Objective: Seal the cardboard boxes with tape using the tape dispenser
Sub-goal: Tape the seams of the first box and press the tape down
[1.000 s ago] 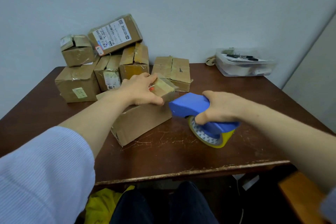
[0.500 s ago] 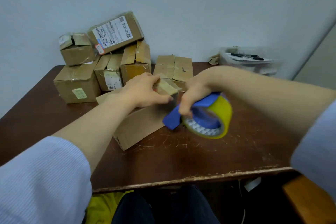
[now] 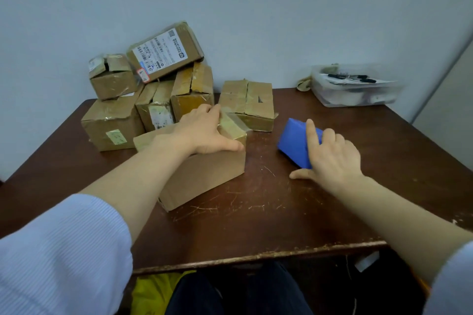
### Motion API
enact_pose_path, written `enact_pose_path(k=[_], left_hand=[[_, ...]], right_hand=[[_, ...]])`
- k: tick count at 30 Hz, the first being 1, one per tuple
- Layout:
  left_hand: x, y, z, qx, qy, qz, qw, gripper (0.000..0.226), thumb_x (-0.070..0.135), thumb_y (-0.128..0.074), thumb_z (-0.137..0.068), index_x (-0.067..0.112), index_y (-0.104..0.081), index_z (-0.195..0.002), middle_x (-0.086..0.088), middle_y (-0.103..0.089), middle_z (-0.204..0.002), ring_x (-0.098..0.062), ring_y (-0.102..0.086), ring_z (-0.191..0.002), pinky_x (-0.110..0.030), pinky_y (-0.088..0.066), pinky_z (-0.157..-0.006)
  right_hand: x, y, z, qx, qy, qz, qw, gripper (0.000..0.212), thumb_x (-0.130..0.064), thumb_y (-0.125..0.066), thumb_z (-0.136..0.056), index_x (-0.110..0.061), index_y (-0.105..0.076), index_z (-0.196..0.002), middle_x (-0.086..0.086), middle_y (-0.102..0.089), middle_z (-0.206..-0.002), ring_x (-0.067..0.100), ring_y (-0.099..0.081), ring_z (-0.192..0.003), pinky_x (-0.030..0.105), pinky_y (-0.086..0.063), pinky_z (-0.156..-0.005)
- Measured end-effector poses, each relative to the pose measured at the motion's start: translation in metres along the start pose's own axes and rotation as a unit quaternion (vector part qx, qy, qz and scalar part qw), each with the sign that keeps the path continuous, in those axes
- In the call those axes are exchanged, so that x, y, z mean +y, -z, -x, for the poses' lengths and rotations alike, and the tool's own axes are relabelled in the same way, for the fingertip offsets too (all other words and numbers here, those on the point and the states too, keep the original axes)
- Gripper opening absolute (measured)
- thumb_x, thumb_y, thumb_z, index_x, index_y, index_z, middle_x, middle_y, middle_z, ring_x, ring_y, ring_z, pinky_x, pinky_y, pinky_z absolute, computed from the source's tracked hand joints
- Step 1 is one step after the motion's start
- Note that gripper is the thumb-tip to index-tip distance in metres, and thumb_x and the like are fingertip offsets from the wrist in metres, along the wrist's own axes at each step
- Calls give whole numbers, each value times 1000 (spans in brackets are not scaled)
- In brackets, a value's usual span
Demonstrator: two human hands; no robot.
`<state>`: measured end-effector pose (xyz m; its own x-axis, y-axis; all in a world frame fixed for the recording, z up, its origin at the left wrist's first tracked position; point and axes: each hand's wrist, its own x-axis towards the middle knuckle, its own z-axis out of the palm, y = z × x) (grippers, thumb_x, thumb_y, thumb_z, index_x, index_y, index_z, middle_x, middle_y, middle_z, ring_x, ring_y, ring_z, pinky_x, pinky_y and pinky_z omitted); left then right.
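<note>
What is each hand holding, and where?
Left hand presses the near box at its top's right end. Right hand lies over the tape dispenser; grip unclear.

A dark brown wooden table (image 3: pixel 256 225), its top scratched and its near edge worn pale, stands against a plain light wall (image 3: pixel 256 7). At the far right corner sits a clear plastic container (image 3: pixel 355 96) with black pens (image 3: pixel 354 77) lying on top. A crumpled beige item (image 3: pixel 303 83) touches its left side. Below the table's near edge shows yellow fabric (image 3: pixel 153 294).
</note>
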<state>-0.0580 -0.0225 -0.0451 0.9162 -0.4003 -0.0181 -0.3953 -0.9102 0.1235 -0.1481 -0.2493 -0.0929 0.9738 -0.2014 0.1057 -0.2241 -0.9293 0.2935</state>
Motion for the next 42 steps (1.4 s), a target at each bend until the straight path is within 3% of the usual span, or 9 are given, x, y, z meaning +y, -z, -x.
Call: enact_pose_path(k=[5,9,16,20,22,29,32,37,42], left_hand=[[0,0,0,-22,4,-21,1000,122,78,-59,-63,14,-7,-152,-7,-13,-158,-27,-19,-143,-42,-23,-112],[7,1,2,-29,37,-39,998,143,97,-40,-43,11,-6,-152,-10,-19,-156,-30,-22,-142,-45,-21,-115],[13,-2,-8,-19,50,-41,998,117,67,-63,-69,8,-4,-151,-15,-28,-148,-35,-30,-134,-43,-28,-108],[0,7,-9,-67,30,19,997,130,51,-76,-61,5,8,-150,-15,-27,-150,-32,-34,-133,-39,-35,-107],[-7,11,-8,-82,30,53,995,139,47,-80,-56,4,15,-148,-12,-25,-152,-29,-39,-130,-37,-39,-104],[-4,13,13,-61,43,-7,997,150,90,-42,-39,4,12,-149,-12,-27,-153,-27,-36,-135,-42,-37,-107],[0,18,28,-105,95,-35,989,140,95,-22,-51,0,8,-148,-17,-13,-157,-31,-26,-141,-39,-30,-112],[-5,17,52,-106,109,-20,988,103,80,-20,-79,9,2,-151,-20,1,-158,-35,-13,-144,-40,-21,-115],[-24,-1,78,40,-99,-36,994,88,71,11,-77,26,0,-151,4,11,-158,-7,16,-143,-33,13,-116]], right_hand=[[-16,-11,8,44,7,-41,998,87,-68,-29,-89,-14,-2,-152,16,-41,-130,29,-47,-111,36,-41,-89],[-25,3,7,130,30,-90,987,68,-38,-65,-85,-6,-43,-140,26,-47,-133,41,-47,-120,51,-38,-101],[-65,34,4,71,188,-475,857,63,3,-36,-92,-17,-24,-150,-7,-16,-158,6,-13,-144,13,-9,-113],[-76,44,-7,34,214,-504,836,67,-18,-30,-84,-17,-23,-150,-6,-14,-158,5,-3,-145,20,0,-117],[-85,51,-17,24,228,-469,853,53,-23,-26,-98,-17,-21,-150,-4,-11,-159,6,-2,-146,25,4,-117],[-97,70,-42,75,215,-354,907,47,-22,-32,-102,-21,-28,-149,-2,-18,-159,13,-10,-146,37,-5,-118],[-89,55,-18,163,109,-457,868,37,-28,-48,-97,-24,-54,-133,1,-37,-148,19,-29,-135,32,-23,-109],[-95,55,-19,56,87,-583,806,38,-26,-63,-90,-28,-59,-128,-1,-40,-122,10,-49,-104,31,-42,-101],[-102,68,-1,180,193,-434,861,39,-32,-46,-94,-15,-62,-125,8,-46,-143,26,-35,-136,36,-22,-112]])
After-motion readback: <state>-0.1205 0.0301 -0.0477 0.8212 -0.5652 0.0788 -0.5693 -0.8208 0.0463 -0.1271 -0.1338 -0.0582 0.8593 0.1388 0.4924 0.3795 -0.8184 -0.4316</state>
